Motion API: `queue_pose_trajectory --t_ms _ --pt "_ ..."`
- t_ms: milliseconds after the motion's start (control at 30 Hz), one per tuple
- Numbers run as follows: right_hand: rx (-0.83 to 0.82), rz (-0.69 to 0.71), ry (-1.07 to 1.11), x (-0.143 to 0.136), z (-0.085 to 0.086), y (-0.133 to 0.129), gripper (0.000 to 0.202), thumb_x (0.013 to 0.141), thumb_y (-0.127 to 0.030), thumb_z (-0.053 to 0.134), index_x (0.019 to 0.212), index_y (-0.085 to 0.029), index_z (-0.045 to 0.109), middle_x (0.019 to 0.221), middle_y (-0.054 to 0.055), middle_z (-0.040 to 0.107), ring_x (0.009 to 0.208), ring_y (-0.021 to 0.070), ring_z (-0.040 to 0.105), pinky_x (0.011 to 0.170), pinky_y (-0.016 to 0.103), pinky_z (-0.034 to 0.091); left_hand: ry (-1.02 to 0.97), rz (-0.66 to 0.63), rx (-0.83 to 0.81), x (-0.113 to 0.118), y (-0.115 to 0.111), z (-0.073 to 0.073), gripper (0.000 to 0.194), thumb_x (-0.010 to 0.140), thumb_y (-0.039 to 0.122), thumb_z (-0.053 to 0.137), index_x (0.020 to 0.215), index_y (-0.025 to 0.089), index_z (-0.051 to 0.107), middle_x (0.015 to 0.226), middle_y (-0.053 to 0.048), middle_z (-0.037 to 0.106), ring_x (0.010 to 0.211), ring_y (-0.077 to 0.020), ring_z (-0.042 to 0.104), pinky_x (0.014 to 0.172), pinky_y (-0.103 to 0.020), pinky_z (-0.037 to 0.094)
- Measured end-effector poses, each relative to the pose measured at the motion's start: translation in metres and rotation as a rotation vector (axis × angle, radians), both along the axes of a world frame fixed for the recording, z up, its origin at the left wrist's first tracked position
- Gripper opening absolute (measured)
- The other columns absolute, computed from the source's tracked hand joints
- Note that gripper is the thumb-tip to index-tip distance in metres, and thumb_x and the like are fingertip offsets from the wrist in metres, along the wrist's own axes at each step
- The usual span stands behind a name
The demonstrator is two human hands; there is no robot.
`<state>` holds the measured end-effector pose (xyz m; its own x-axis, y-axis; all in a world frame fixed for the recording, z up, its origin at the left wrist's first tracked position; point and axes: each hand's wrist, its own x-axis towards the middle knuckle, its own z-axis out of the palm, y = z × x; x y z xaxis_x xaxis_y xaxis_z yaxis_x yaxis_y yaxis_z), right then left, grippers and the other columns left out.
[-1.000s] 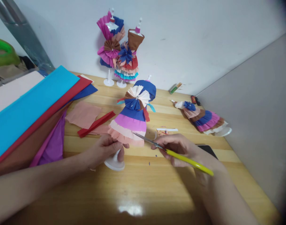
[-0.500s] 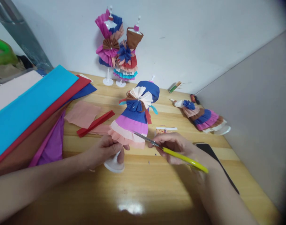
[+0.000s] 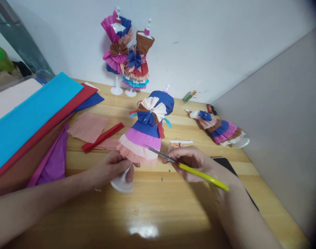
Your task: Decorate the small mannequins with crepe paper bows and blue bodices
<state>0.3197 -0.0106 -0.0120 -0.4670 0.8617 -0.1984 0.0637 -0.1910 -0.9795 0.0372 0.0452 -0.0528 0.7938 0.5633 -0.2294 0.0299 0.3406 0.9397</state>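
Observation:
A miniature dress form (image 3: pixel 145 135) wears a layered paper dress in blue, purple, pale pink and peach, with a pleated white, brown and blue rosette (image 3: pixel 151 111). It tilts over the table, its white round base (image 3: pixel 122 183) toward me. My left hand (image 3: pixel 119 167) is closed round its stand just below the hem. Yellow-handled scissors (image 3: pixel 202 175) are in my right hand (image 3: pixel 194 162), the blades pointing left across the skirt's lower layers. Whether the blades touch the paper I cannot tell.
Stacked coloured paper sheets (image 3: pixel 36 121) lie at left, beside a peach piece (image 3: pixel 88 127) and a folded red strip (image 3: pixel 103 137). Two dressed forms (image 3: pixel 138 58) stand by the wall. Another dressed form (image 3: pixel 220 129) lies at right, near a dark phone (image 3: pixel 225 164).
The whole view has shifted slightly, so most things sit a little further left. Both hands keep their holds, and the scissors stay at about the same spot by the skirt.

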Motion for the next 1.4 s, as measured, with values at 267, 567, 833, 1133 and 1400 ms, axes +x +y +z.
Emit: queue_pose_trajectory --t_ms 267,567,833,1133,1400 --pt "-0.035 0.026 0.041 -0.003 -0.004 0.001 0.041 0.070 -0.022 0.082 0.110 -0.022 0.072 0.100 0.006 0.070 0.083 0.0130 0.064 0.070 0.022 0.055 0.022 -0.043 -0.038 -0.001 -0.001 0.003 0.052 0.081 0.065 0.058 0.091 0.014 0.061 0.061 0.000 0.059 0.051 -0.0103 0.045 0.050 -0.024 0.028" --pt "-0.034 0.046 0.086 -0.007 -0.002 0.004 0.038 0.070 -0.025 0.082 0.107 -0.020 0.073 0.095 0.005 0.070 0.076 0.0117 0.064 0.067 0.021 0.057 0.035 -0.056 -0.015 0.000 -0.002 0.004 0.054 0.081 0.066 0.058 0.091 0.013 0.059 0.061 0.000 0.058 0.052 -0.0100 0.045 0.052 -0.024 0.029" --pt "-0.003 0.051 0.061 -0.011 0.004 0.005 0.036 0.071 -0.020 0.081 0.106 -0.021 0.074 0.089 0.003 0.069 0.073 0.0089 0.061 0.068 0.018 0.053 0.033 -0.076 0.013 -0.001 -0.001 0.005 0.051 0.084 0.064 0.055 0.092 0.014 0.057 0.062 0.001 0.058 0.053 -0.0101 0.046 0.051 -0.023 0.030" --pt "-0.060 0.044 0.026 -0.015 0.008 0.004 0.030 0.070 -0.021 0.082 0.099 -0.018 0.074 0.073 -0.002 0.062 0.058 0.0041 0.049 0.054 0.013 0.045 0.101 -0.094 0.103 -0.003 -0.001 0.003 0.056 0.084 0.068 0.051 0.083 0.013 0.059 0.063 0.000 0.056 0.052 -0.0089 0.041 0.050 -0.022 0.030" --pt "-0.055 0.008 -0.017 -0.020 0.021 0.004 0.035 0.066 -0.035 0.085 0.094 -0.016 0.075 0.065 -0.004 0.054 0.052 0.0040 0.038 0.049 0.015 0.041 0.087 -0.073 0.122 -0.001 0.000 0.008 0.048 0.084 0.062 0.054 0.075 0.015 0.057 0.061 0.000 0.055 0.052 -0.0092 0.041 0.051 -0.024 0.028"
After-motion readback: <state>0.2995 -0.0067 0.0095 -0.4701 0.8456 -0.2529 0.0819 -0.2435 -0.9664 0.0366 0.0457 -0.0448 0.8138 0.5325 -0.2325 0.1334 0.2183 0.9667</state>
